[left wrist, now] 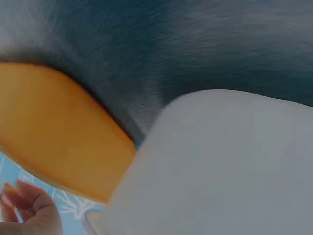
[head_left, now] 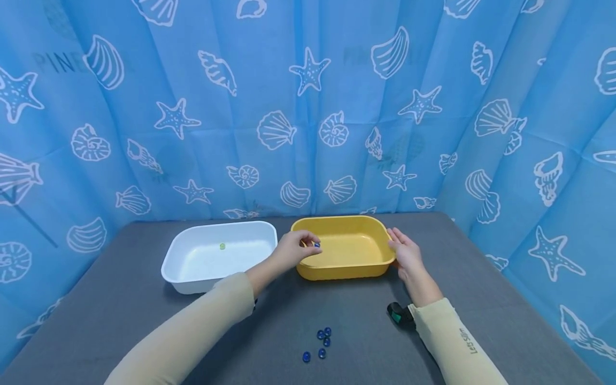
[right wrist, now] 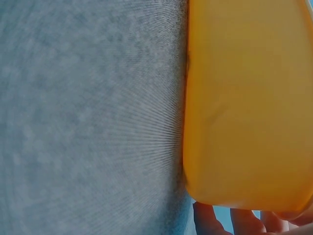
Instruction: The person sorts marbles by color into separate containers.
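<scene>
My left hand (head_left: 294, 251) is over the left end of the yellow basin (head_left: 344, 272), pinching a small round blue bead (head_left: 316, 245) between thumb and fingertips. My right hand (head_left: 408, 255) holds the basin's right end by the rim, thumb toward the near side. In the right wrist view its fingers (right wrist: 244, 223) show at the end of the yellow wall. In the left wrist view the left hand (left wrist: 32, 210) appears at the lower left, with the bead not visible there. Several loose blue beads (head_left: 326, 342) lie on the grey table in front of the basin.
A white basin (head_left: 192, 286) stands left of the yellow one, with a small yellow-green piece (head_left: 222, 246) inside. Near my right forearm lies a black object (head_left: 400, 314) with a green patch. A blue shell-print curtain (head_left: 308, 133) hangs behind the grey table (head_left: 110, 321).
</scene>
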Demonstrator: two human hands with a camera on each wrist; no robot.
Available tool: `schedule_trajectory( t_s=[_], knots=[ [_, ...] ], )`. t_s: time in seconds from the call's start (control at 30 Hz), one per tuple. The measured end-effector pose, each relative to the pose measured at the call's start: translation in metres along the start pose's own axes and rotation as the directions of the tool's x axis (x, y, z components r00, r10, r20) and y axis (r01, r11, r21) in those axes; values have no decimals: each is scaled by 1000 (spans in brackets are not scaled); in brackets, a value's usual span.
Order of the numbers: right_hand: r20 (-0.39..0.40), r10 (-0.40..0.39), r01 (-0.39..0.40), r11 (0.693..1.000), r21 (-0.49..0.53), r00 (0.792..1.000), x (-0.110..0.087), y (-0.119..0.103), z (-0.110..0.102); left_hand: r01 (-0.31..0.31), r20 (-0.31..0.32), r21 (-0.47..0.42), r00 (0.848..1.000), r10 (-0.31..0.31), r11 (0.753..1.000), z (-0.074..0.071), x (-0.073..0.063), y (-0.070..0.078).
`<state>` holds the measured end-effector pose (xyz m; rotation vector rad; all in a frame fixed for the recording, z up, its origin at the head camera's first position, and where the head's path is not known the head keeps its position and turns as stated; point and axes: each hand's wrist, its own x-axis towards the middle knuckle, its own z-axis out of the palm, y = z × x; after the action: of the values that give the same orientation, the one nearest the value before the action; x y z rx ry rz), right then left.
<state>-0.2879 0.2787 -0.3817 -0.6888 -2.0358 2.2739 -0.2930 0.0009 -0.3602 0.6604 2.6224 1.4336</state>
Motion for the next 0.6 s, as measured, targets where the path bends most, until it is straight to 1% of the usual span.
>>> schedule_trajectory(
  t_s=[0.13, 0.23, 0.33, 0.4, 0.5, 0.6],
  knots=[
    [9, -3, 2, 1000, 10, 1000, 0, -1, 0, 61, 9, -14, 998, -61, 998, 5, 13, 0],
    [12, -3, 3, 1000, 8, 1000, 0, -1, 1, 99, 16, -28, 995, -98, 995, 11, 22, -4],
    [12, -2, 2, 1000, -2, 1000, 0, 0, 1, 168, -10, -54, 986, -169, 984, 18, 31, -6],
    [13, -2, 2, 1000, -7, 1000, 0, -1, 2, 234, -37, -107, 970, -239, 966, 25, 37, -5],
    [18, -4, 4, 1000, -13, 1000, 0, -1, 1, 346, -68, -175, 930, -362, 922, 35, 43, -4],
    [24, -5, 5, 1000, -14, 1000, -1, -1, 0, 429, -53, -206, 893, -447, 880, 45, 49, -7]
  ],
)
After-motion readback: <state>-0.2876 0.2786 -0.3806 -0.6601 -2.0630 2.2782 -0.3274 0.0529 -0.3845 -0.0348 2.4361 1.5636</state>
